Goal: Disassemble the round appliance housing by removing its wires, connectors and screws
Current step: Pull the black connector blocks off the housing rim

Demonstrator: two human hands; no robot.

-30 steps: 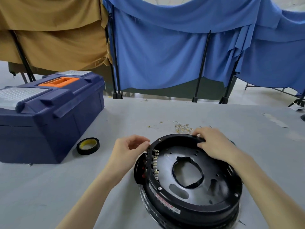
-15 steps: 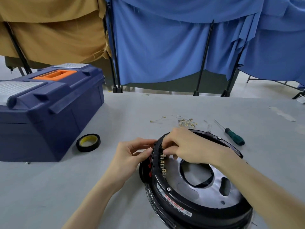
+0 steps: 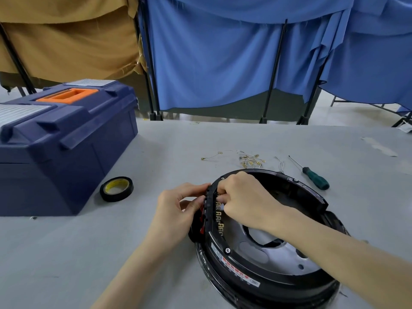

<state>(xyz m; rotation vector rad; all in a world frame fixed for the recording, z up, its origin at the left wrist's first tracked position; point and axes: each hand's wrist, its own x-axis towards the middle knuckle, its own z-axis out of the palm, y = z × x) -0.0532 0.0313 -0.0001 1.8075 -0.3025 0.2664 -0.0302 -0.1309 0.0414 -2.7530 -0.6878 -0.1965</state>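
Note:
The round black housing [image 3: 265, 279] lies on the grey table at the lower right, with a shiny metal floor and a hole in the middle. A row of brass connectors [image 3: 219, 216] lines the inside of its left wall. My left hand [image 3: 178, 210] grips that wall from outside, by the red terminals [image 3: 202, 216]. My right hand [image 3: 243, 197] reaches inside the rim, fingers curled and pinching at the top connector of the row; the fingertips are partly hidden.
Loose removed wires with brass terminals [image 3: 249, 159] lie beyond the housing. A green-handled screwdriver [image 3: 312, 175] lies to the right of them. A roll of black tape [image 3: 116, 189] and a dark blue toolbox [image 3: 60, 141] are at the left.
My right hand left the far rim and came down inside to the connector row at the left wall. The view shifted, bringing the screwdriver into sight.

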